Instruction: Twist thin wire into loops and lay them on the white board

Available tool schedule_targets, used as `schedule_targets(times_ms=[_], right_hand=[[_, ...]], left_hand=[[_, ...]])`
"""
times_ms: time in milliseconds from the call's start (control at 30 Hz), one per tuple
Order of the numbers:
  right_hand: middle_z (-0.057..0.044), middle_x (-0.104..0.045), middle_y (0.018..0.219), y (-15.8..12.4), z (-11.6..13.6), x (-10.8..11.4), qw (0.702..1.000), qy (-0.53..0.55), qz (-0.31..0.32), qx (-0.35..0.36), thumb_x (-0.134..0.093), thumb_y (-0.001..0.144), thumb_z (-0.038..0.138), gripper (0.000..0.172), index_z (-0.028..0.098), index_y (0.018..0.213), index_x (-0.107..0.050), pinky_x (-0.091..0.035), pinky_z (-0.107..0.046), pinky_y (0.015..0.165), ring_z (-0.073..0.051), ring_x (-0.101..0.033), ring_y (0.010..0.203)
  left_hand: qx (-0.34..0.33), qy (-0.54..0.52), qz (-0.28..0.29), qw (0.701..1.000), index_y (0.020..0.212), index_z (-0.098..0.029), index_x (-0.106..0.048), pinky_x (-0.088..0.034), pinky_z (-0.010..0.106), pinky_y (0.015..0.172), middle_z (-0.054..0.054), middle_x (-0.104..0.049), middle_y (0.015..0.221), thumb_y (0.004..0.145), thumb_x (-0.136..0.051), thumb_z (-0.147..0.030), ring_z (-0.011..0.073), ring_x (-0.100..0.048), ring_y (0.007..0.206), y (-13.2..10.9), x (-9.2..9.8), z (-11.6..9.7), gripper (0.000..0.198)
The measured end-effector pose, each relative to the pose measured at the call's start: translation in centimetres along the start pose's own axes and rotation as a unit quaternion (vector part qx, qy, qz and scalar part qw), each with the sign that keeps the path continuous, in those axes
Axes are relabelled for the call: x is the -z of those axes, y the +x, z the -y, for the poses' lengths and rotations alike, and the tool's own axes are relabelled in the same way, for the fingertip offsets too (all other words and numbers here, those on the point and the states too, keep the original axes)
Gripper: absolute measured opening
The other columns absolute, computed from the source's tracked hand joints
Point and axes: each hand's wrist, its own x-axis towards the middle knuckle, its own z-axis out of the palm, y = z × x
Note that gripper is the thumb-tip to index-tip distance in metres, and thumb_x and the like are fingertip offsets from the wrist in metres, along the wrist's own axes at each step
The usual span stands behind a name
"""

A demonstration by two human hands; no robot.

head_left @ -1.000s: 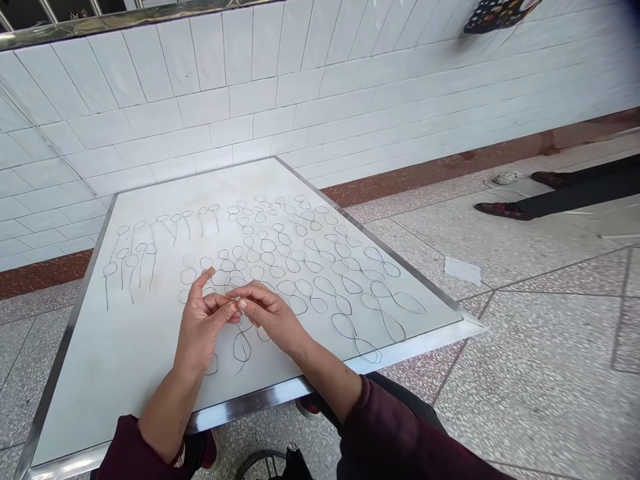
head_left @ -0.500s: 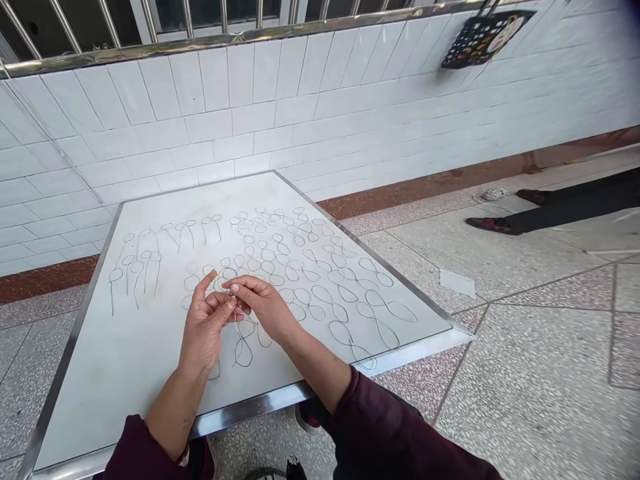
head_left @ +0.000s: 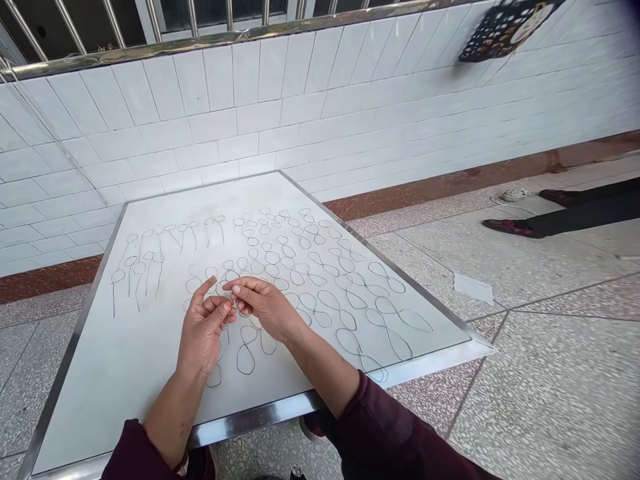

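Observation:
Above the white tabletop (head_left: 115,380), my two hands meet with their fingertips almost touching. My left hand (head_left: 203,327) pinches a thin wire between thumb and curled fingers, its index finger raised. Close on the right, my right hand (head_left: 263,303) has thumb and index finger pressed together at the same thin wire, which is mostly hidden by the fingers. Under and around the hands lie thin dark wires bent into figure-eights, such as a figure-eight wire loop (head_left: 245,350). At the far left are several single-loop wires with straight tails (head_left: 114,293).
A metal rim (head_left: 270,410) edges the table, which stands against a white tiled wall (head_left: 220,133). A polka-dot bag (head_left: 505,30) hangs at upper right. On the floor are a person's legs (head_left: 590,210), a coil of rope (head_left: 515,194) and a white sheet (head_left: 473,288).
My view has shifted slightly, so the table, bag and legs sit a little differently. My hands keep nearly the same pose; the wire tail hanging below the fingers shows less.

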Motion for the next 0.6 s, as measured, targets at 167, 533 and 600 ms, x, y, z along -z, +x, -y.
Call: schedule_targets(times_ms=[167, 533, 600], right_hand=[[0.001, -0.062, 0.077, -0.48, 0.3, -0.28, 1.0, -0.018, 0.01, 0.02, -0.066, 0.085, 0.037, 0.019, 0.022, 0.095, -0.073, -0.044, -0.024, 0.063, -0.01, -0.055, 0.07], [0.002, -0.059, 0.076, -0.46, -0.33, 0.45, 0.999, -0.046, 0.019, -0.004, -0.067, 0.085, 0.039, 0.019, 0.021, 0.089, -0.07, -0.031, -0.026, 0.057, -0.008, -0.042, 0.061], [0.002, -0.058, 0.074, -0.5, -0.27, 0.55, 0.998, -0.052, 0.037, -0.004, -0.066, 0.086, 0.041, 0.021, 0.02, 0.085, -0.069, -0.029, -0.026, 0.057, -0.008, -0.041, 0.061]], left_hand=[[-0.003, 0.009, -0.003, 1.0, 0.127, -0.024, -0.057, -0.046, 0.024, 0.066, -0.004, -0.063, 0.076, 0.071, -0.08, -0.025, 0.0097, -0.059, 0.069, 0.06, 0.09, 0.05, 0.061], [0.034, 0.012, 0.015, 0.999, 0.128, -0.021, -0.055, -0.045, 0.02, 0.061, -0.004, -0.06, 0.072, 0.072, -0.08, -0.023, 0.0088, -0.057, 0.066, -0.15, 0.01, 0.31, 0.062], [0.036, 0.01, 0.015, 0.999, 0.127, -0.021, -0.055, -0.045, 0.02, 0.059, -0.004, -0.06, 0.073, 0.071, -0.08, -0.023, 0.0084, -0.057, 0.065, -0.12, 0.04, 0.36, 0.061]])
